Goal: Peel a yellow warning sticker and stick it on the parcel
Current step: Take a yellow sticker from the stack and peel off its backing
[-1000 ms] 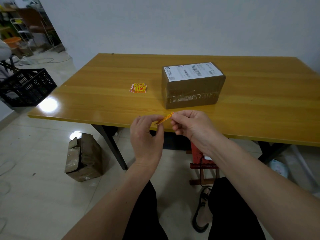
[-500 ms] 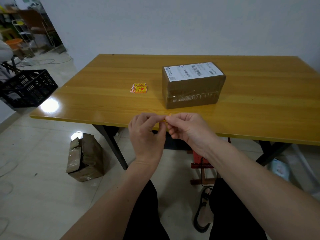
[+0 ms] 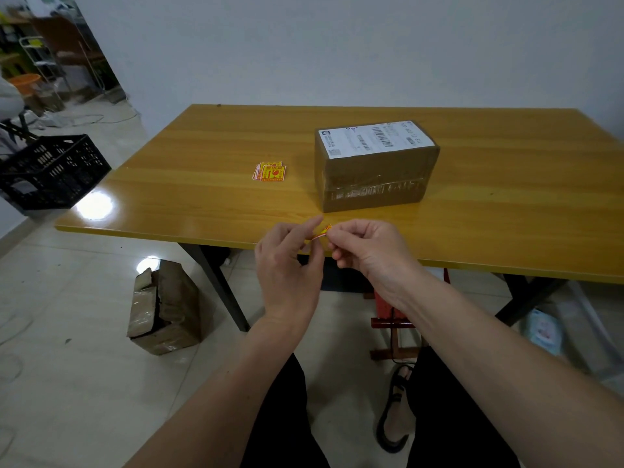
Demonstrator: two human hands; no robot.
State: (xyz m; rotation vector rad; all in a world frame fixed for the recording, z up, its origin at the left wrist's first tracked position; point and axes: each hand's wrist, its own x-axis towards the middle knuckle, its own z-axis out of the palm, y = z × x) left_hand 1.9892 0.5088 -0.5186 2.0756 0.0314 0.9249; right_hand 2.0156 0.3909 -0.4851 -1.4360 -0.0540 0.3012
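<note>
A small yellow and red warning sticker is pinched edge-on between the fingertips of my left hand and my right hand, just above the table's near edge. Most of the sticker is hidden by my fingers. The parcel, a brown taped cardboard box with a white shipping label on top, stands on the table beyond my hands. A small pile of more yellow stickers lies flat on the table to the left of the parcel.
The wooden table runs wide to both sides. An opened cardboard box sits on the floor at the left table leg. A black plastic crate stands further left. My legs and a sandalled foot are under the table edge.
My hands have stayed together at the table's edge, shifting slightly. The sticker, hidden between my fingers half a second ago, shows its edge again between both fingertips.
</note>
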